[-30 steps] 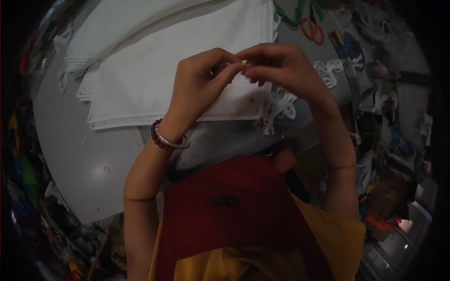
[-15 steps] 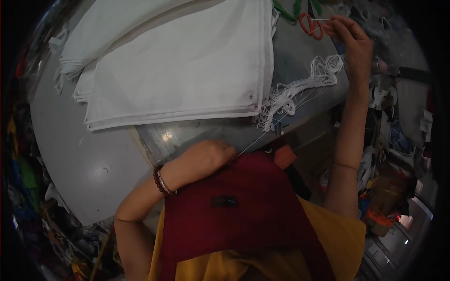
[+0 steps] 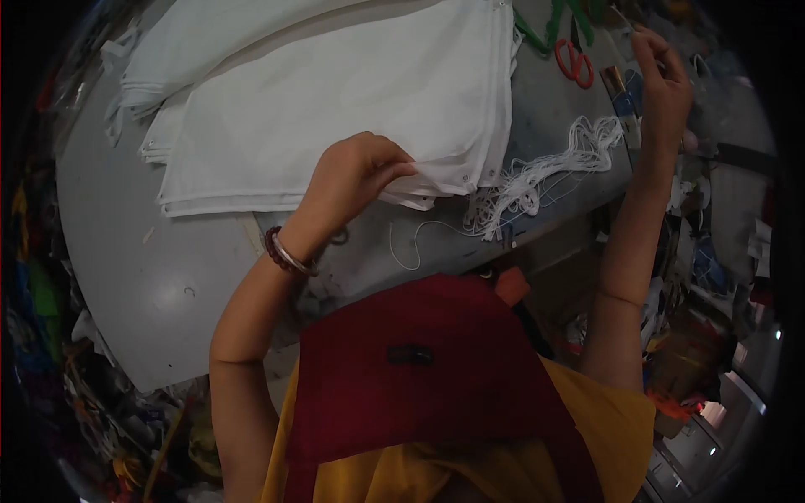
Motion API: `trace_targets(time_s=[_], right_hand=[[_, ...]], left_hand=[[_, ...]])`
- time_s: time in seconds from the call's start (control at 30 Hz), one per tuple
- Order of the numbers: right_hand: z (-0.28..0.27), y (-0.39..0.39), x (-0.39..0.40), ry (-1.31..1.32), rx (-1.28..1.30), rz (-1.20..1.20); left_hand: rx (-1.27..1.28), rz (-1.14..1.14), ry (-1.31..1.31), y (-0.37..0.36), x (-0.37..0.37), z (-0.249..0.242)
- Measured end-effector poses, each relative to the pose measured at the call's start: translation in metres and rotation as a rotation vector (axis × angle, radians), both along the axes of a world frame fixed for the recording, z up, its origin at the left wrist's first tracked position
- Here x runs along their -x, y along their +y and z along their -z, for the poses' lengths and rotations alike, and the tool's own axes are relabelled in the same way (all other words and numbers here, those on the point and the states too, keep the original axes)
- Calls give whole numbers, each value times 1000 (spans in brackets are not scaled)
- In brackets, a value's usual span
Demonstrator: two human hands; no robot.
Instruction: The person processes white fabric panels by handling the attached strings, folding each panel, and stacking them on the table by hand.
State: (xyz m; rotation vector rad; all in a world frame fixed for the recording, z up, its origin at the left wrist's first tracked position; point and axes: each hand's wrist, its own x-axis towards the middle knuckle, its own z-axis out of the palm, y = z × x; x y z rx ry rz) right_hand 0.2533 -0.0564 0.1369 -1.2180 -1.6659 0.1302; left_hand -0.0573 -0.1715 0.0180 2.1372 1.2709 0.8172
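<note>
Pinching the edge of the white cloth [image 3: 335, 109], the left hand [image 3: 356, 172] has its thumb and fingers closed together on it, close to the near right corner. The bit by the fingers is lifted and bent up a little, and a small round metal ring [image 3: 465, 178] shows in that corner. The white cloth lies flat on top of a pile on the grey desk [image 3: 168, 285], in front of the person. More folded white cloth [image 3: 218, 42] sits at the far left. The right hand [image 3: 667, 84] is up in the air, far over to the right, well apart from the cloth. Its thumb and finger look bent toward each other by a thin pale line, but it is too dark there to tell if it holds anything. A messy bunch of white strings [image 3: 570, 159] lies on the desk just right of the cloth corner. One loose string [image 3: 417, 251] curls out to the left, near the desk's front edge. Past the bunch are scissors with red handles [image 3: 573, 64], and some green things [image 3: 549, 29] are right beside them. Dark red beads [image 3: 275, 250] and a shiny bangle [image 3: 293, 261] go around the left wrist. The person wears a red apron [image 3: 419, 402] over yellow clothes [image 3: 608, 411].
</note>
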Motion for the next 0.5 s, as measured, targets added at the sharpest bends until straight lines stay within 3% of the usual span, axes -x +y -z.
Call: trace_targets(time_s=[0.07, 0.1, 0.2, 0.27, 0.33, 0.4, 0.5], right_hand=[[5, 2, 7, -33, 129, -20], [7, 3, 12, -66, 259, -24], [9, 8, 33, 47, 275, -115], [10, 10, 46, 157, 287, -184], [8, 10, 51, 208, 302, -220], [-2, 12, 54, 625, 526, -924], [-25, -7, 76, 582, 727, -878]], left_hand=[[642, 60, -336, 11, 10, 6], [641, 46, -338, 12, 12, 7], [582, 34, -218, 10, 5, 8], [-117, 109, -241, 3, -4, 9], [-156, 131, -105, -3, -6, 13], [-198, 146, 33, -5, -3, 16], [-161, 92, -55, 2, 0, 16]])
